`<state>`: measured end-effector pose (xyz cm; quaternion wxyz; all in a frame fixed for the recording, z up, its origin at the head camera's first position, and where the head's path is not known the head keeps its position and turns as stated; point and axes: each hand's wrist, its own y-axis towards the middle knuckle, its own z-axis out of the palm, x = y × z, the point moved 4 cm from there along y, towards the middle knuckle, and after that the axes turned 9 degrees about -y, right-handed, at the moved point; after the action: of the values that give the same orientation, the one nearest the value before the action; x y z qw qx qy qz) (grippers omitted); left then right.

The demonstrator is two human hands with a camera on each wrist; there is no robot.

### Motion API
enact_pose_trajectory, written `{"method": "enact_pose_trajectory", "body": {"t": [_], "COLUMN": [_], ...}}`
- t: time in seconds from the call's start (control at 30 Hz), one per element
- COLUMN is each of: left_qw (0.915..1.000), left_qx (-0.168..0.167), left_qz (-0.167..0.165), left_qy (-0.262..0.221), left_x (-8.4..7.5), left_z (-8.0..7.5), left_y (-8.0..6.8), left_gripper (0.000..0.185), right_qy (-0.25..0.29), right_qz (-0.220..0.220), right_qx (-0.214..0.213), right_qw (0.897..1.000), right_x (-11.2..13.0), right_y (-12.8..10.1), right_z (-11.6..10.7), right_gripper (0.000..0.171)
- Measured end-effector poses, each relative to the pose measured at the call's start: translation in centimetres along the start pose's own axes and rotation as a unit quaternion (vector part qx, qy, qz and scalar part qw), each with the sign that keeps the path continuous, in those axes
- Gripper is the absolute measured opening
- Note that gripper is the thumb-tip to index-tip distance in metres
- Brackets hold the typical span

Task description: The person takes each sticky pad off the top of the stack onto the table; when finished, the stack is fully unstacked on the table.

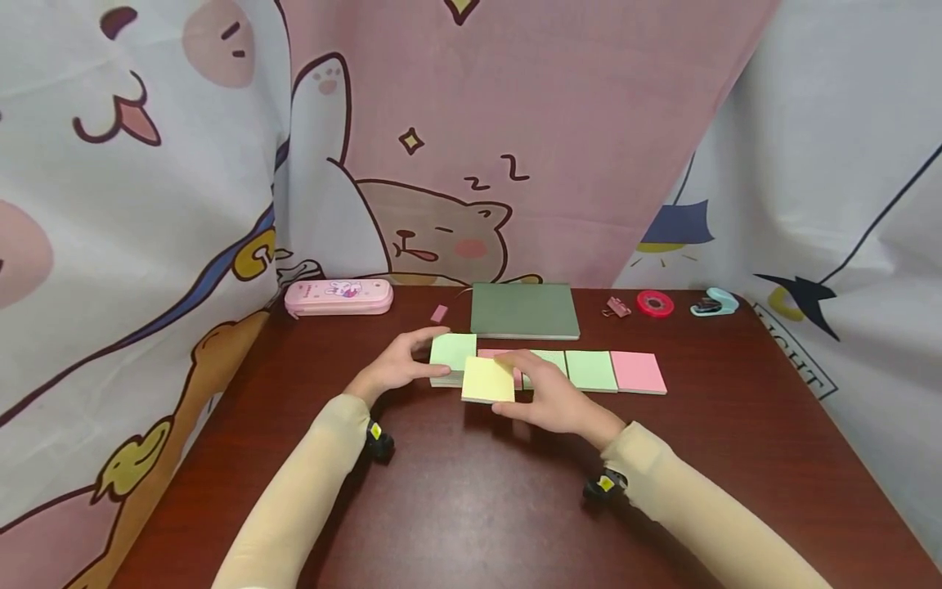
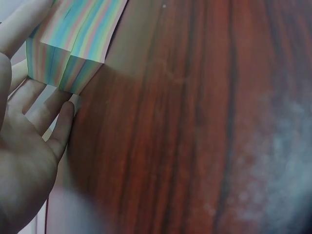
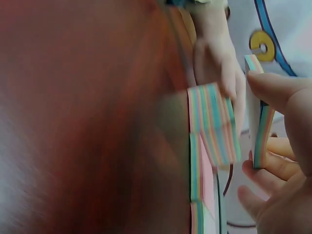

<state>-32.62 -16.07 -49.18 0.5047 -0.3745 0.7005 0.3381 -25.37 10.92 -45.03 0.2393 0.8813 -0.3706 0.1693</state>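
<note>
In the head view my left hand (image 1: 390, 366) holds a stack of sticky notes with a green top (image 1: 452, 349), thumb at the near side and fingers behind. Striped pastel sides show on that stack (image 2: 63, 63) in the left wrist view. My right hand (image 1: 553, 397) pinches a yellow-topped sticky note pad (image 1: 487, 379) by its right side, thumb in front. In the right wrist view this pad (image 3: 264, 131) is raised apart from the stack. To its right, a row holds a partly hidden pink pad (image 1: 489, 353), two green pads (image 1: 591, 370) and an end pink pad (image 1: 639, 373).
Behind the row lies a green notebook (image 1: 525, 311). A pink pencil case (image 1: 338, 297) and an eraser (image 1: 439, 313) are at the back left. At the back right are a binder clip (image 1: 617, 307), a red tape roll (image 1: 655, 303) and a light-blue stapler (image 1: 715, 303).
</note>
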Motion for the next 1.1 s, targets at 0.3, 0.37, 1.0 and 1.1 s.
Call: {"method": "enact_pose_trajectory", "body": {"t": [0.3,0.37,1.0,1.1], "left_qw": [1.0000,0.9999,1.0000,1.0000], "left_qx": [-0.003,-0.004,-0.001,-0.002], "left_qz": [-0.004,-0.005,-0.008,-0.007], "left_qy": [0.005,0.010,0.005,0.004], "left_x": [0.5,0.5,-0.1,-0.1], "left_z": [-0.2,-0.2,0.0,-0.1], "left_y": [-0.4,-0.4,-0.2,-0.2], "left_gripper": [0.078,0.079,0.080,0.080], "right_qy": [-0.062,-0.088,-0.136,-0.128], "right_qz": [-0.058,-0.065,-0.009,0.004], "right_qx": [0.074,0.094,0.093,0.075], "right_qw": [0.994,0.990,0.986,0.989], "right_x": [4.1,4.3,3.3,3.3], "right_y": [-1.9,-2.2,-1.9,-1.1], "right_z": [3.0,3.7,3.9,4.2], "right_gripper": [0.073,0.074,0.076,0.075]}}
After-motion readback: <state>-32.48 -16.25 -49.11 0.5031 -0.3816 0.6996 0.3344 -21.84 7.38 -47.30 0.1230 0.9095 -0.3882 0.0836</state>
